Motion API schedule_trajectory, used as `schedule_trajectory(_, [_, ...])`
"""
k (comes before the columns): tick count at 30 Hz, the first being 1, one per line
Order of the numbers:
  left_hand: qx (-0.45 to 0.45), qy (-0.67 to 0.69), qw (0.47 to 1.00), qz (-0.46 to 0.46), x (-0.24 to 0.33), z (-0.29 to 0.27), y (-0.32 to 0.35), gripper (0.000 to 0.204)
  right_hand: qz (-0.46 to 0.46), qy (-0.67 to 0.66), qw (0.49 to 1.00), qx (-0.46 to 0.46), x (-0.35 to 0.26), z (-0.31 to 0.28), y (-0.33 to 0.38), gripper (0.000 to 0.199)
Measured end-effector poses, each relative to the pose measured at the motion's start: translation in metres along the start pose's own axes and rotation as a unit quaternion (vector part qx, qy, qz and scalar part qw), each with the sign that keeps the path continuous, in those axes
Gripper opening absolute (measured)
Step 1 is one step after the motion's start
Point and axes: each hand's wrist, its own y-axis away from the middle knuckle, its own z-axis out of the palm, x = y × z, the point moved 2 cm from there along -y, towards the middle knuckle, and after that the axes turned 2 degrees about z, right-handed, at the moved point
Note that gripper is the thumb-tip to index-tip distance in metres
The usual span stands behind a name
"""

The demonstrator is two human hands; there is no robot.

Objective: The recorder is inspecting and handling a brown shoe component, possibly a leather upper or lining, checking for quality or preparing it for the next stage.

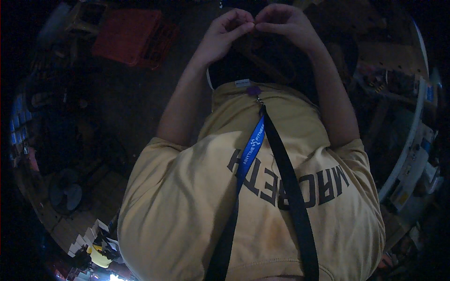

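My left hand (228, 29) and my right hand (287, 25) are raised at the top of the view, in front of my body. Each one is closed in a pinch, thumb against fingers, and the fingertips of the two meet in the middle. Whatever may sit between them is too small and dark to make out. A blue and black lanyard (253, 145) hangs down over my tan shirt (197, 187), with a small purple piece (253, 91) by its metal clip. Under the hands, the area at my waist lies in deep shadow.
At the upper left stands a red plastic crate (124, 35). A round fan (65, 191) is at the lower left, near white boxes and a yellow item (99, 256). Along the right runs a curved pale edge (407, 150), with cluttered items (375, 84) beside it. Lighting is dim.
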Motion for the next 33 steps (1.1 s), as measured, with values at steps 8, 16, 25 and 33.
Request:
schedule_trajectory(8, [-0.002,-0.023,1.0,0.02,-0.003,-0.002,-0.001,0.018,-0.015,-0.003,1.0,0.013,0.002,0.003,0.0,0.017])
schedule_trajectory(16, [0.029,-0.04,0.999,0.012,0.0,0.0,0.001,0.014,-0.021,0.06,0.995,0.077,-0.01,0.012,0.004,0.014])
schedule_trajectory(25, [0.077,-0.121,0.989,0.029,-0.003,0.004,0.005,0.011,-0.04,0.061,0.996,0.048,-0.014,0.014,0.006,0.011])
schedule_trajectory(33, [0.051,-0.119,0.991,0.047,-0.003,0.005,0.004,0.013,-0.044,0.092,0.992,0.07,-0.003,0.01,0.002,0.013])
